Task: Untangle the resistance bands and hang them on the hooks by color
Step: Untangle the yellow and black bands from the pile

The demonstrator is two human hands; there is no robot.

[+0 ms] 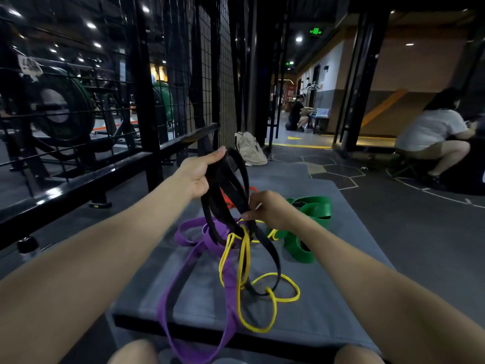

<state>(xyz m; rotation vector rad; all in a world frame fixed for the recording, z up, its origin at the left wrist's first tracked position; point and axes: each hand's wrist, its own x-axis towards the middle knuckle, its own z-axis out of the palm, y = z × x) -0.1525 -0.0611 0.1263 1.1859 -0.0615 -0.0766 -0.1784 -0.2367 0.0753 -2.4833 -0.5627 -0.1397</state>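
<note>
I saw the black bands (225, 190) hanging in several loops from the left hand (199, 174), which gripped their top with the thumb pressed on them. The right hand (265, 208) was lower and just to the right, pinching one black strand with its fingertips. Under both hands, on the grey mat (341, 258), lay the yellow band (262, 306) tangled with the black ends, the purple band (189, 285) to the left, the green bands (312, 211) to the right, and an orange band (231, 199) behind, mostly hidden. The only writing was a green sign (316, 31) far above, too small for me to read. Both forearms were stretched forward, the left one raised higher.
</note>
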